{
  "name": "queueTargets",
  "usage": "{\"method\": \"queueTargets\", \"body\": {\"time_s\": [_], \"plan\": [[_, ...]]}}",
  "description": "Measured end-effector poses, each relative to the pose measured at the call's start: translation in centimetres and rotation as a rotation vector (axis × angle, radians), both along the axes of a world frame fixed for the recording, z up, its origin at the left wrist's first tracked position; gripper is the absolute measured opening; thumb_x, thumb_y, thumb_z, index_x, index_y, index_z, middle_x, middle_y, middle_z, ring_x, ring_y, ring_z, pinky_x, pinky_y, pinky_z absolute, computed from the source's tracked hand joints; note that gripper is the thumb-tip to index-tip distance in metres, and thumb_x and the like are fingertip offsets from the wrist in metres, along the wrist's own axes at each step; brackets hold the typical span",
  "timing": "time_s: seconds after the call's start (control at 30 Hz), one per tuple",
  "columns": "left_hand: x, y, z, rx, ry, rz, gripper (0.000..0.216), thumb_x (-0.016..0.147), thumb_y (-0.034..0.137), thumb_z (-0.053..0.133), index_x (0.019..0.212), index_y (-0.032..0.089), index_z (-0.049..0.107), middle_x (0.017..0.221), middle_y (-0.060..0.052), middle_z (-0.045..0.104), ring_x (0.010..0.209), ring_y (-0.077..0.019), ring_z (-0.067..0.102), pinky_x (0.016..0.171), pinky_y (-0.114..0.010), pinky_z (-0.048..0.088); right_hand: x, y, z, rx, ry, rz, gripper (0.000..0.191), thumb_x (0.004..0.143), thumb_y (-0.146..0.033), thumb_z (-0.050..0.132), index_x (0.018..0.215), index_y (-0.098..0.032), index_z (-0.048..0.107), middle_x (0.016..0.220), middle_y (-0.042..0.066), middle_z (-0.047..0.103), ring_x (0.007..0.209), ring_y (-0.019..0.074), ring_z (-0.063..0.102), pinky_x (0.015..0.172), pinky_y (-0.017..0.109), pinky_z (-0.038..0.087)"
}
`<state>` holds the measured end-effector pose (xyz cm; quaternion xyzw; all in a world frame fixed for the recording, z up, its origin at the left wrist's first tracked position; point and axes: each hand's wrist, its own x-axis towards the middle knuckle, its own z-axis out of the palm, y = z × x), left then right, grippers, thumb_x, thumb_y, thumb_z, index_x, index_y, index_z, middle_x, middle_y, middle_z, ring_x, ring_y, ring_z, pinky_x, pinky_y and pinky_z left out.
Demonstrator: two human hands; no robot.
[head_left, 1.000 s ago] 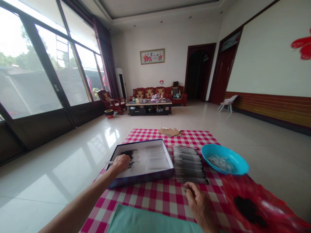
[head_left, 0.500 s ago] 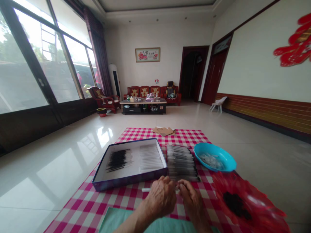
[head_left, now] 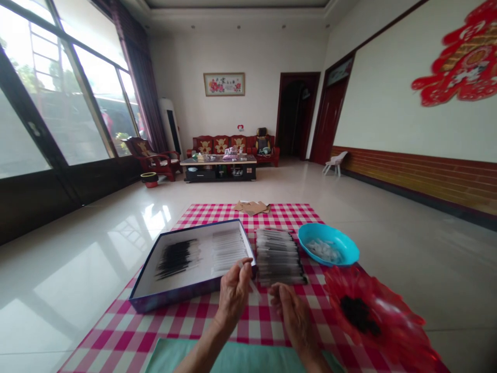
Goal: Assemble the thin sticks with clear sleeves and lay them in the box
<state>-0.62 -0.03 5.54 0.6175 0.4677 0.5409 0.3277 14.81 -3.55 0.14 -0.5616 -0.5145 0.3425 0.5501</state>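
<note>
My left hand (head_left: 233, 290) is closed on a thin translucent pen barrel (head_left: 254, 289), which slants down to the right, slightly blurred. It is by the front right corner of a dark-blue-edged box lid (head_left: 182, 289). Inside the lid lie a pile of black, thin refills (head_left: 176, 259) and a row of clear barrels (head_left: 229, 248). My right hand (head_left: 293, 313) is beside it with fingers curled together; what they hold, if anything, is hidden. Just beyond it, a row of pens with dark ends (head_left: 277, 256) lies on the cloth.
A blue bowl (head_left: 351, 251) with small translucent pieces stands at the right. Nearer is a red petal-shaped dish (head_left: 396, 311) with small black pieces. Cardboard scraps (head_left: 252, 207) lie at the far edge of the checked tablecloth (head_left: 128, 331). A green cloth (head_left: 240, 357) lies at the near edge.
My left hand has moved up and away from my right hand, turning with the barrel. The hands were close together before. The view has shifted slightly right.
</note>
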Motion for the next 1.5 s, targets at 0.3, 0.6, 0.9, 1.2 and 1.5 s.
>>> {"method": "queueTargets", "body": {"time_s": [0.3,0.6,0.9,1.2,1.5], "plan": [[-0.5,0.5,-1.9,-0.44,-0.642,-0.076,0.042,0.058,0.041,0.076,0.086,0.016,0.056,0.077,-0.004,0.068,0.056,-0.012,0.059,0.048,-0.02,0.04,0.4,-0.1,0.3,0.019,0.059,-0.002,0.039,0.079,-0.053,0.054,0.095,-0.019,0.063,0.08,0.005,0.07,0.073,0.0223,0.065,0.067,0.029,0.051],[-1.4,-0.9,-1.6,-0.037,0.415,-0.191,0.013,0.078,0.025,0.056,0.076,0.018,0.066,0.066,-0.001,0.064,0.062,-0.0134,0.056,0.058,-0.024,0.039,0.9,0.5,0.2,-0.041,0.312,-0.078,0.032,0.073,-0.05,0.063,0.085,-0.021,0.064,0.061,0.001,0.063,0.057,0.0186,0.059,0.052,0.027,0.048],[1.8,-1.7,-2.6,0.402,0.941,-0.087,0.022,0.089,0.016,0.041,0.096,0.023,0.06,0.079,-0.003,0.061,0.073,-0.0177,0.052,0.067,-0.028,0.04,1.0,0.9,-0.9,-0.013,0.194,-0.053,0.034,0.076,-0.05,0.061,0.087,-0.019,0.064,0.066,0.001,0.063,0.06,0.0171,0.055,0.054,0.025,0.044],[1.0,-0.9,-4.3,0.458,0.776,-0.103,0.022,0.092,0.016,0.036,0.096,0.019,0.058,0.08,-0.005,0.062,0.073,-0.0165,0.055,0.071,-0.028,0.044,0.8,0.9,-0.5,-0.024,0.152,-0.035,0.035,0.076,-0.053,0.058,0.078,-0.018,0.066,0.066,0.001,0.064,0.065,0.0181,0.058,0.06,0.026,0.047],[0.9,-0.3,-3.7,-0.006,0.376,-0.375,0.022,0.088,0.027,0.044,0.079,0.017,0.062,0.064,0.001,0.059,0.056,-0.0095,0.05,0.056,-0.02,0.037,1.1,0.5,0.3,-0.037,0.231,0.002,0.032,0.075,-0.05,0.061,0.081,-0.019,0.066,0.068,0.001,0.065,0.067,0.0185,0.059,0.063,0.025,0.047]]}}
